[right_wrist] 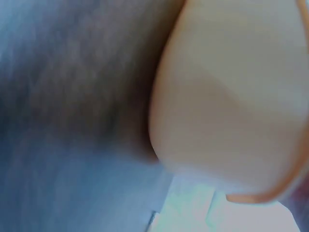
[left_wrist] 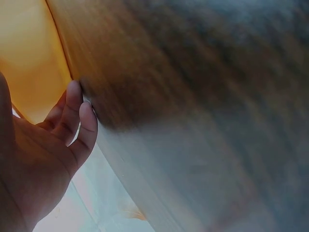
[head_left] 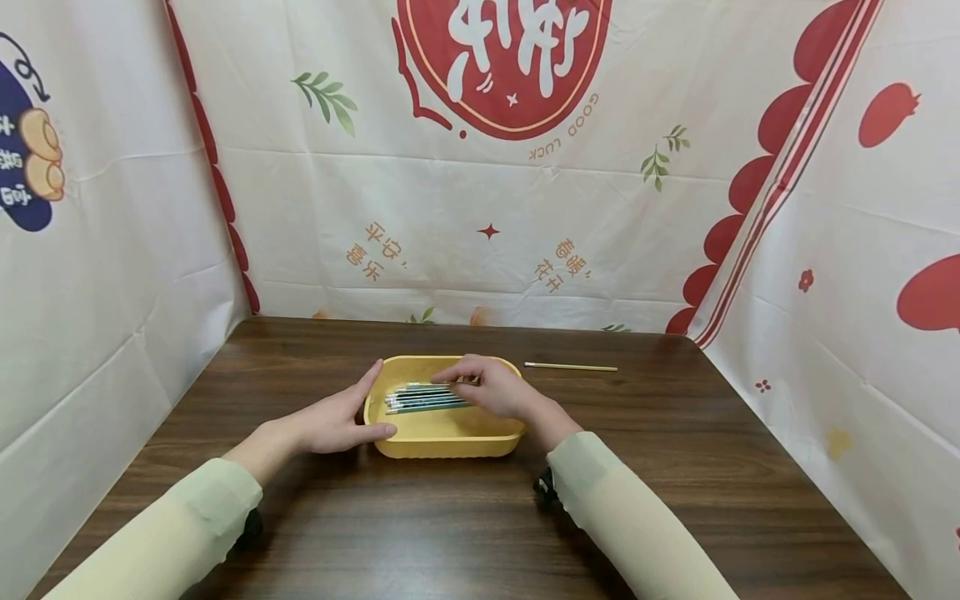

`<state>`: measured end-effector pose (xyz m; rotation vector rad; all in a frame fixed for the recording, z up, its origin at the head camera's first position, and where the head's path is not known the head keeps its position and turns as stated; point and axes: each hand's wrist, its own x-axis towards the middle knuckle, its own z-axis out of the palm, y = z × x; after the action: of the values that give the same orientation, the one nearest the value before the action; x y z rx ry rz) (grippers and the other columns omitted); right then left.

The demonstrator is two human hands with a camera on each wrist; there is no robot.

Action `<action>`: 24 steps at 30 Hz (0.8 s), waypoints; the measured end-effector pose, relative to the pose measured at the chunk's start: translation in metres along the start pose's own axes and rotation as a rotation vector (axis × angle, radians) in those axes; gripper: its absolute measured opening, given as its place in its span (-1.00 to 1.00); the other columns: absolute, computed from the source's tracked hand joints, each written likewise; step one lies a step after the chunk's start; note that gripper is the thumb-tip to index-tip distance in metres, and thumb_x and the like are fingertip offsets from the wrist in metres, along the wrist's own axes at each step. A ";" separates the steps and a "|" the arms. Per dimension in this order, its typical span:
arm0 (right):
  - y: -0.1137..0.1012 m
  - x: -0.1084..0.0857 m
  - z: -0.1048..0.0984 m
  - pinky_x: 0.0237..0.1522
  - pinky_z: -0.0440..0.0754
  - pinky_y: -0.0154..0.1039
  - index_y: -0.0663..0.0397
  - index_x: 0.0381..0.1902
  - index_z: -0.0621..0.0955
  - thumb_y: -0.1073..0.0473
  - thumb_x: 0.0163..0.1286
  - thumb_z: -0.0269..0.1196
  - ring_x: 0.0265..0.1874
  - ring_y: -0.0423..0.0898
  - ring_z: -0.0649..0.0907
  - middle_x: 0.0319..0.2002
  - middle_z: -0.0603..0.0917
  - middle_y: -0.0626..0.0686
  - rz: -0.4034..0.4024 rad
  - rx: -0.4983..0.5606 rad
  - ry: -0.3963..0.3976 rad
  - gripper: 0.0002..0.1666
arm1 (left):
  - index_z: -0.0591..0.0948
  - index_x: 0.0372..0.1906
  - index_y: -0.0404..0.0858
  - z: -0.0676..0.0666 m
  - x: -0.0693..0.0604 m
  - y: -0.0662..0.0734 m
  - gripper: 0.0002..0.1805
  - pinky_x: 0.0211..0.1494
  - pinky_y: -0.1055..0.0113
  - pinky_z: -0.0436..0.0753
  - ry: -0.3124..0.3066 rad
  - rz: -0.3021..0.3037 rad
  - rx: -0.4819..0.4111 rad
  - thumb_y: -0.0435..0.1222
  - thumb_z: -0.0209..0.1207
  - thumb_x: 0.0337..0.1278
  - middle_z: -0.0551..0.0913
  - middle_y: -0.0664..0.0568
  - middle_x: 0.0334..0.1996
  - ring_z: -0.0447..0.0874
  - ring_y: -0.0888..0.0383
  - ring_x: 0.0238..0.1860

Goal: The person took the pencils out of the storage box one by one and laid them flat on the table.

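A yellow basket (head_left: 450, 448) holds a bunch of dark green and blue pencils (head_left: 427, 400) with pale ends pointing left. My left hand (head_left: 337, 421) grips its left end, the thumb over the near rim and the fingers along the side. In the left wrist view, that hand (left_wrist: 48, 140) has bent fingers against the basket's (left_wrist: 31, 58) outer side. Over the pencils' right part, my right hand (head_left: 495, 390) pinches a thin pencil between thumb and fingers; the palm hides the pencils' right ends. The right wrist view is filled by the basket (right_wrist: 227, 96), with no fingers clearly visible.
A single light-coloured pencil (head_left: 572, 367) lies on the dark wooden table (head_left: 420, 517), to the right beyond the basket. Printed white cloth (head_left: 450, 200) hangs behind the table and along both sides.
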<state>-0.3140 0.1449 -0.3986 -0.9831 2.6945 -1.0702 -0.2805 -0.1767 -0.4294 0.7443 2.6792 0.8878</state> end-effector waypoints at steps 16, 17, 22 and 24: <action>0.024 -0.034 -0.046 -0.05 0.61 -0.11 -0.29 0.18 0.85 0.22 0.65 0.32 -0.09 -0.04 0.59 0.08 0.79 -0.05 0.100 -0.032 0.116 -0.66 | -0.30 0.82 -0.25 -0.001 -0.002 0.001 0.34 0.67 -0.27 0.34 -0.003 -0.006 0.000 0.30 0.28 0.44 0.04 -0.35 0.77 0.29 -0.25 0.69; 0.026 -0.036 -0.048 -0.04 0.62 -0.11 -0.30 0.17 0.85 0.20 0.64 0.33 -0.08 -0.04 0.60 0.07 0.79 -0.08 0.110 -0.032 0.128 -0.67 | -0.30 0.82 -0.25 -0.001 -0.002 0.001 0.34 0.67 -0.27 0.34 -0.004 -0.006 -0.002 0.30 0.28 0.44 0.05 -0.35 0.77 0.29 -0.25 0.69; 0.041 -0.045 -0.062 -0.06 0.64 -0.13 -0.32 0.18 0.85 0.18 0.63 0.35 -0.09 -0.05 0.62 0.02 0.79 -0.08 0.128 -0.045 0.173 -0.68 | -0.29 0.82 -0.27 -0.001 -0.002 0.000 0.34 0.66 -0.26 0.35 -0.001 0.003 -0.002 0.30 0.29 0.44 0.07 -0.34 0.77 0.32 -0.22 0.68; 0.050 -0.049 -0.068 -0.09 0.65 -0.15 -0.28 0.20 0.84 0.18 0.63 0.35 -0.11 -0.05 0.62 0.02 0.79 -0.04 0.127 -0.052 0.184 -0.68 | -0.28 0.82 -0.28 -0.001 -0.002 0.000 0.34 0.66 -0.26 0.36 0.002 0.007 -0.003 0.29 0.29 0.44 0.09 -0.34 0.76 0.33 -0.21 0.67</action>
<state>-0.3219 0.2418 -0.3870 -0.7416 2.8990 -1.1230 -0.2790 -0.1782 -0.4284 0.7528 2.6780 0.8937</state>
